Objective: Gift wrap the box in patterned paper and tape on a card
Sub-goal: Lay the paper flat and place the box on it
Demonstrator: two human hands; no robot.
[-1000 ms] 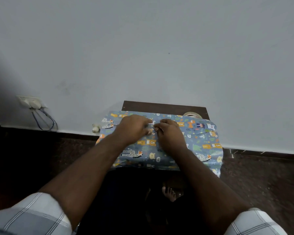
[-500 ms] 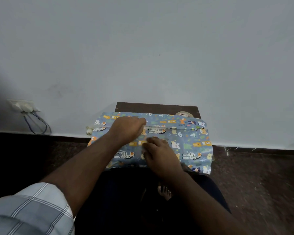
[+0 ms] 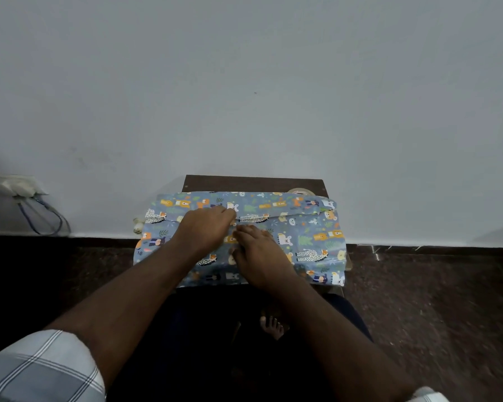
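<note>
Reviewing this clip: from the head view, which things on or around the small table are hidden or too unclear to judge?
- Box: fully covered by the blue animal-print wrapping paper.
- Beige roll of tape: only its top rim shows behind the paper's far edge.
- Left hand fingertips: knuckles hide them, so whether they grip the fold is unclear.
- Card: not seen.
- Dark wooden table: mostly under the paper.
- Right hand: lies flat on the paper.

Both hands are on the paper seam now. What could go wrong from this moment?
1. The left hand and right hand cover only the seam's middle; the seam toward the right looks unheld and could spring open.
2. The paper overhangs the table edges and may crease or tear.
3. The tape roll lies behind the paper; reaching for it frees one hand.
</note>
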